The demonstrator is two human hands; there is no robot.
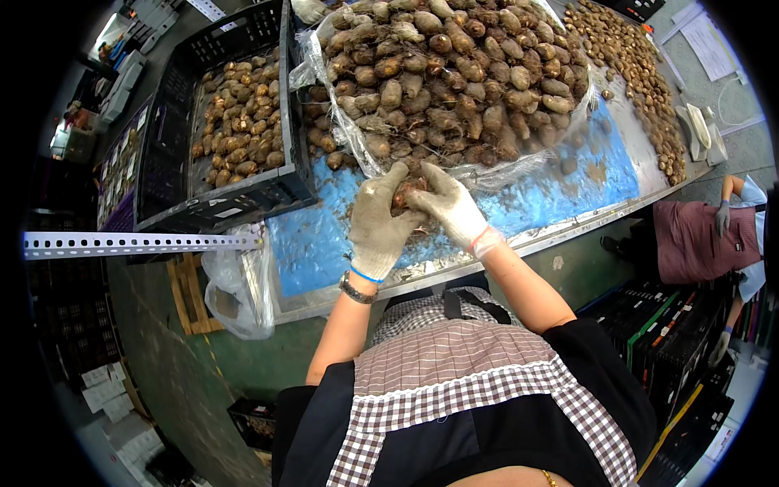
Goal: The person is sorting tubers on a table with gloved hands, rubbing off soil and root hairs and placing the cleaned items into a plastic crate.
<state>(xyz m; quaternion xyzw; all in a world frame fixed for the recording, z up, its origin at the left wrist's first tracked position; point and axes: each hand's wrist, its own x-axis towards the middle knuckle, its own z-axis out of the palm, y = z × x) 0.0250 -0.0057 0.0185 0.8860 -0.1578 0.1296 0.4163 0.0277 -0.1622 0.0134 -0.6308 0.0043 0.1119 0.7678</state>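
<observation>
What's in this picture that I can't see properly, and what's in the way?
All in the head view:
Brown root: partly covered by the left hand and right hand, so its full shape is hidden.
Big heap of roots: its far side is cut off by the top edge.
Co-worker: the head is cut off by the dark round rim.
Paper sheet: any marks are too small and blurred.
</observation>
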